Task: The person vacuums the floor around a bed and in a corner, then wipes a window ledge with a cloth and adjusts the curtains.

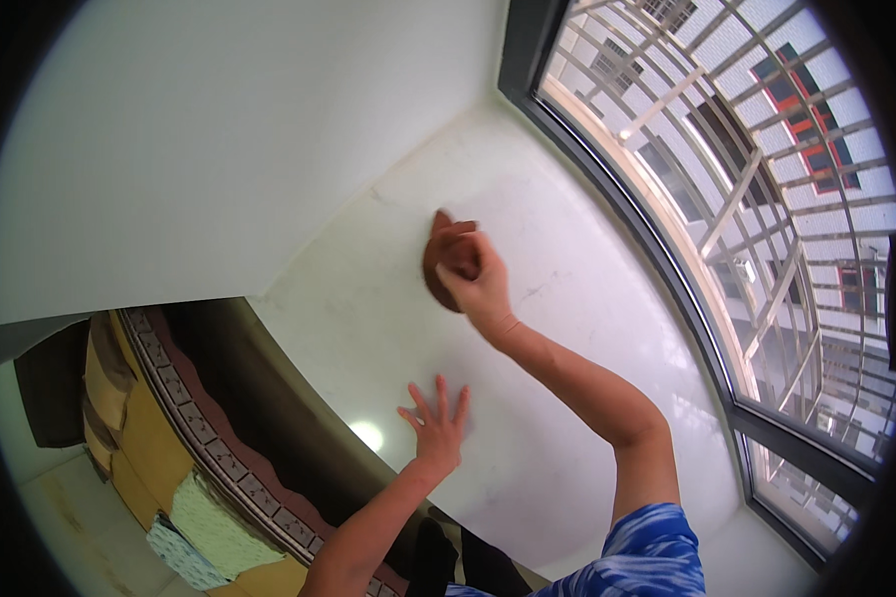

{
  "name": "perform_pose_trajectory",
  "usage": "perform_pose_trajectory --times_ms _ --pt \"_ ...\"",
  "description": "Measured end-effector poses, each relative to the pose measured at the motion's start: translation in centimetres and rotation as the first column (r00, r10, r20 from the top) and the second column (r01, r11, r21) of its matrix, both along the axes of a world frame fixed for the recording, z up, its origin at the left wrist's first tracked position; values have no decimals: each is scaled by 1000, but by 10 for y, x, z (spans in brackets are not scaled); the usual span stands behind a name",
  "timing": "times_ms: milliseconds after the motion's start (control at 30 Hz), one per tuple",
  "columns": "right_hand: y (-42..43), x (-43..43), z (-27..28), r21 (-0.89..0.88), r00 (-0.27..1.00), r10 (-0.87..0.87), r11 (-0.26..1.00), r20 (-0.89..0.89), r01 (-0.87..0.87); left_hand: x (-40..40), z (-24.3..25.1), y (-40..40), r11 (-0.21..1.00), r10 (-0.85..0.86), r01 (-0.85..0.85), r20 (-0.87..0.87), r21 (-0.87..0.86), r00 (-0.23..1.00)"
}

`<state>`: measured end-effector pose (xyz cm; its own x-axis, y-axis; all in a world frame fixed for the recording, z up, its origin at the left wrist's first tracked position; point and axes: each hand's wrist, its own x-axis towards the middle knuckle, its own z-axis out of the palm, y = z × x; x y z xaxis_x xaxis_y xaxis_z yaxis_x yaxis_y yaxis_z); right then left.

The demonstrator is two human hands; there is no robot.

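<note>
A brown cloth (440, 272) is bunched under the fingers of my right hand (487, 287), on the pale marble-like window sill (567, 291). One corner of the cloth points away from me, and its outline is slightly blurred. My left hand (439, 431) rests on the same sill nearer to me. Its fingers are spread and nothing is in it. Faint grey veins or marks show on the sill around the cloth.
A dark-framed window (627, 201) with metal bars (776, 186) outside borders the sill on the right. A white wall (194, 149) rises at the left. Below the sill's left edge stands a sofa (149, 440) with yellow covers, cushions and folded cloths (220, 522).
</note>
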<state>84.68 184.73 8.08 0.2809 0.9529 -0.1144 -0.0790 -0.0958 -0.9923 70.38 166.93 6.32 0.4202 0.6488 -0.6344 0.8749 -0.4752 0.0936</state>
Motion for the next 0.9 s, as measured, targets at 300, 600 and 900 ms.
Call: perform_pose_trajectory --times_ms 300,600,900 --pt "-32 -20 30 319 722 332 730 607 -605 -1 -5 -4 1000 8 -9 18 12 1000" --pt "9 121 -81 -6 199 35 989 979 -147 -4 -1 0 998 57 -57 14 -16 998" --pt "-159 212 -86 -165 47 158 948 986 271 -1 8 0 997 80 -79 36 -22 996"
